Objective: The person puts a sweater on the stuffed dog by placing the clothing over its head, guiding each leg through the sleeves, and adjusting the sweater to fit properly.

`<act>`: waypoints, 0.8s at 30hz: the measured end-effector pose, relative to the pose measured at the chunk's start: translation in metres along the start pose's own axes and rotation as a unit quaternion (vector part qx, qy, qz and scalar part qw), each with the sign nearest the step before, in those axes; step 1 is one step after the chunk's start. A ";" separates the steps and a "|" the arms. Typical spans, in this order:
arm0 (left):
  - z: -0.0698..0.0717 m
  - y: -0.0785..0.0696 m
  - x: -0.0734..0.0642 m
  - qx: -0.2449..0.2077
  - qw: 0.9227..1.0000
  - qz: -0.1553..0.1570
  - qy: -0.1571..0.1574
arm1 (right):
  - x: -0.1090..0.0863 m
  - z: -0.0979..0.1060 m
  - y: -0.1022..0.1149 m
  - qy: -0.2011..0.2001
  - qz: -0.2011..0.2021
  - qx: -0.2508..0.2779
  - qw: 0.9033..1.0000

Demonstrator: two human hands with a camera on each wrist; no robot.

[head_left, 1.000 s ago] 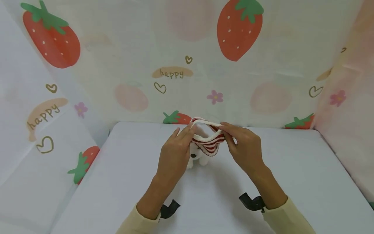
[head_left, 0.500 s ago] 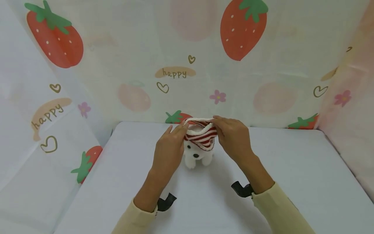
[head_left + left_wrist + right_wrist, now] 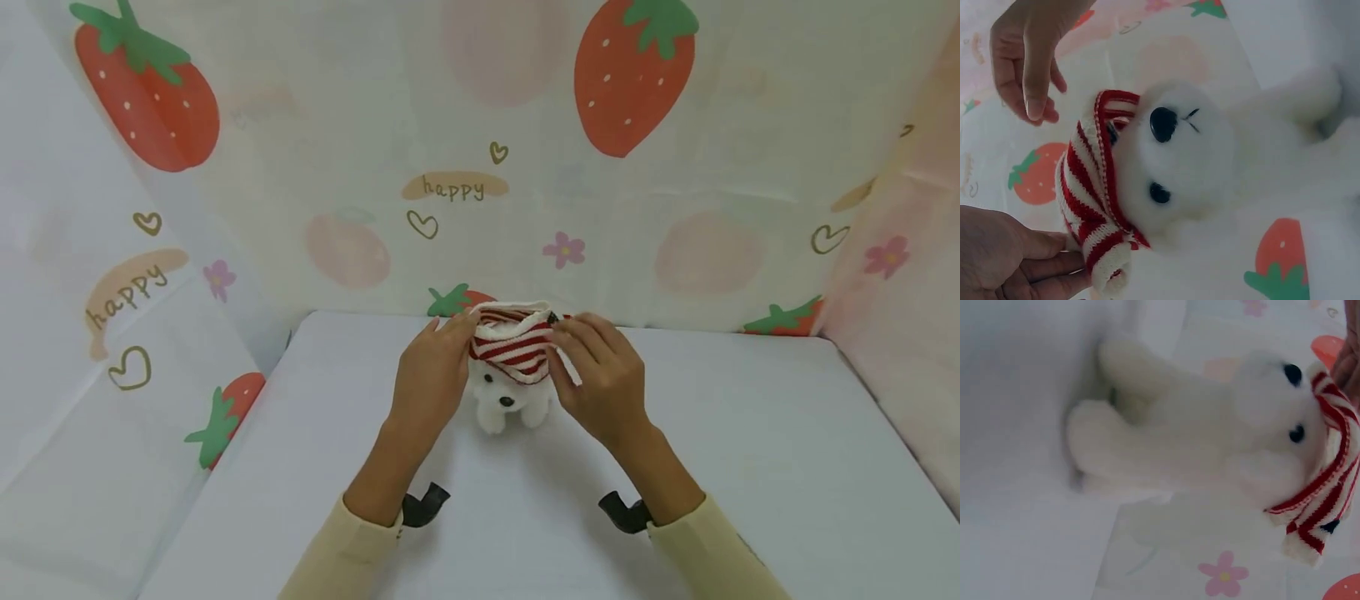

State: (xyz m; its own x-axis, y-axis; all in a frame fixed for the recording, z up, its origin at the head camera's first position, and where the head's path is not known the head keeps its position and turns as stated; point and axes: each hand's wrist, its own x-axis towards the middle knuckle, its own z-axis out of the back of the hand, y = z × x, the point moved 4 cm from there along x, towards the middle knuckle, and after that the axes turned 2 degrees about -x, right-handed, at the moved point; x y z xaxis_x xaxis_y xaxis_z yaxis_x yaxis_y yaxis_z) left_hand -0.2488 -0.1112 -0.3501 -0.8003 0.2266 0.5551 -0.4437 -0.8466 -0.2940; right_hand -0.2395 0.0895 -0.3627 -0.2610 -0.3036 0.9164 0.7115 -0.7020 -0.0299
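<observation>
A white plush dog with black eyes and nose stands on the table. Over the top of its head sits a small red-and-white striped knit sweater, its red-trimmed edge above the eyes and its white-rimmed opening facing up. My left hand pinches the sweater's left side, beside a sleeve-like stub seen in the left wrist view. To the right, my right hand hovers with loosely bent fingers; the left wrist view shows this right hand apart from the knit. A dark patch marks the stub in the right wrist view.
The white table ends behind the dog at a cloth backdrop printed with strawberries, hearts and flowers. Similar cloth walls rise at left and right. A black strap end sticks out at the left wrist.
Both hands brought the sweater left and down onto the dog's head, uncovering its face. My right hand then released the white rim and drew slightly away to the right; my left keeps its hold.
</observation>
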 end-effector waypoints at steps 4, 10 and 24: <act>-0.001 0.001 0.002 -0.004 1.000 -0.001 -0.001 | -0.013 0.000 0.012 0.029 0.072 0.001 0.997; -0.001 0.002 0.003 -0.009 1.000 0.007 -0.008 | -0.020 -0.012 0.019 0.119 0.060 -0.021 0.991; -0.015 0.066 0.002 -0.243 0.955 0.168 -0.038 | -0.035 -0.018 0.023 0.145 -0.026 0.056 0.988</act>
State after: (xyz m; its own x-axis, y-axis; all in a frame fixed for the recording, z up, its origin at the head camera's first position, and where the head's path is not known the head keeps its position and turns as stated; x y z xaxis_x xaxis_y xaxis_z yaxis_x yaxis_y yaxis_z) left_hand -0.2858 -0.1591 -0.3802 -0.9066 -0.0700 0.4162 -0.3171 -0.5380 -0.7811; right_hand -0.2256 0.0724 -0.4025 -0.4624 -0.4523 0.7626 0.7558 -0.6507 0.0723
